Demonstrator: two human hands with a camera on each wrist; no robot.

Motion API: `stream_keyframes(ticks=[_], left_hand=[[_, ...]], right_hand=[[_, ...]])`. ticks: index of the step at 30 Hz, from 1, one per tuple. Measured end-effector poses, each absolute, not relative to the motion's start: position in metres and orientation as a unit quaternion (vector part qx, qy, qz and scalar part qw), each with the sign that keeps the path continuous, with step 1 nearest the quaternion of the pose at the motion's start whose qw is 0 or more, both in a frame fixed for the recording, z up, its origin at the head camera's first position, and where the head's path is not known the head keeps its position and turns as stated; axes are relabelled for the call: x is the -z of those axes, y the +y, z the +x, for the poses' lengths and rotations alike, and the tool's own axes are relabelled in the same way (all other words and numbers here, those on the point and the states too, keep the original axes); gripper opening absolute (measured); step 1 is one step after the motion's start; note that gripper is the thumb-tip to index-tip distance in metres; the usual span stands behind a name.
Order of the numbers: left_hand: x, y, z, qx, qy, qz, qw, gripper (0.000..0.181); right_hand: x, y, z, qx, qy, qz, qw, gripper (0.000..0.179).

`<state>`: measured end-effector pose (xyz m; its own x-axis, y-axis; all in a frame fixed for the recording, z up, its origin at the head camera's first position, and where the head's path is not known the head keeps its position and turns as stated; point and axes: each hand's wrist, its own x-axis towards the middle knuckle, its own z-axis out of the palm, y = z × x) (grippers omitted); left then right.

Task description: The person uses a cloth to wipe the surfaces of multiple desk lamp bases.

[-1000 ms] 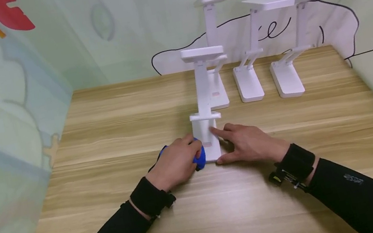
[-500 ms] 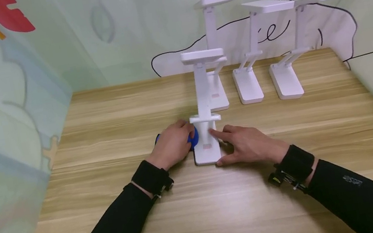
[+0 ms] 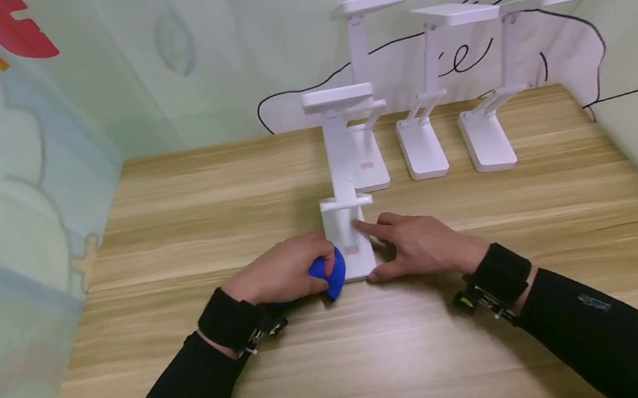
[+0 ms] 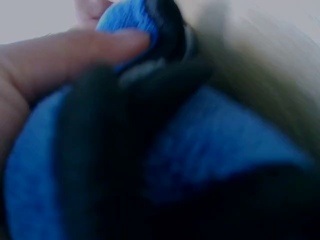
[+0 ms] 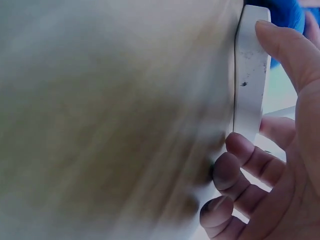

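In the head view my left hand (image 3: 286,269) grips a blue cloth (image 3: 335,274) against the left front edge of a white desk lamp's base (image 3: 361,264). Up close in the left wrist view, the bunched cloth (image 4: 220,135) has a black border and a finger lies across it. My right hand (image 3: 423,243) steadies the same base from its right side, index finger extended onto it and thumb at the front corner. Dark smudges mark the base's side wall (image 5: 250,75) in the right wrist view, where the other fingertips curl beside it. The lamp stands upright, its head (image 3: 337,97) level.
Three more white lamps line the back of the wooden table (image 3: 200,213): a left one (image 3: 370,168) partly behind the front lamp, a middle one (image 3: 423,149) and a right one (image 3: 487,141). Printed curtains (image 3: 190,51) hang behind and beside the table.
My left hand slid the cloth away along the base's left side, then came back toward me to the front corner, wrist now lower and farther left. The right hand stays on the base.
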<state>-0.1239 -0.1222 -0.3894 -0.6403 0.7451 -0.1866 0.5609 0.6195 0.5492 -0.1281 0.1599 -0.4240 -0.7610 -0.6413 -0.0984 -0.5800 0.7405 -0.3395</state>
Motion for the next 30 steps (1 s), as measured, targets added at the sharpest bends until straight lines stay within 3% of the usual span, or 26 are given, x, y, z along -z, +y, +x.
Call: stream_keyframes(ticks=[13,15,19,22,27,30], left_hand=[[0.375,-0.116,-0.112,-0.354,0.893,0.251,0.124,0.028],[0.376,-0.108,-0.107,-0.389,0.887,0.220,0.120,0.030],[0.380,-0.089,-0.096,-0.437,0.872,0.191,0.115,0.034],[0.384,-0.075,-0.087,-0.447,0.865,0.199,0.110,0.032],[0.389,-0.058,-0.078,-0.442,0.854,0.260,0.090,0.033],[0.389,-0.053,-0.077,-0.433,0.847,0.291,0.102,0.039]], right_hand=[[0.421,0.161,-0.130,0.171,0.927,-0.304,0.136,0.100],[0.421,0.163,-0.124,0.208,0.922,-0.297,0.133,0.092],[0.419,0.165,-0.107,0.330,0.893,-0.274,0.140,0.058],[0.418,0.163,-0.094,0.406,0.867,-0.245,0.153,0.044],[0.419,0.160,-0.084,0.485,0.847,-0.158,0.150,0.053],[0.419,0.164,-0.082,0.537,0.824,-0.088,0.157,0.049]])
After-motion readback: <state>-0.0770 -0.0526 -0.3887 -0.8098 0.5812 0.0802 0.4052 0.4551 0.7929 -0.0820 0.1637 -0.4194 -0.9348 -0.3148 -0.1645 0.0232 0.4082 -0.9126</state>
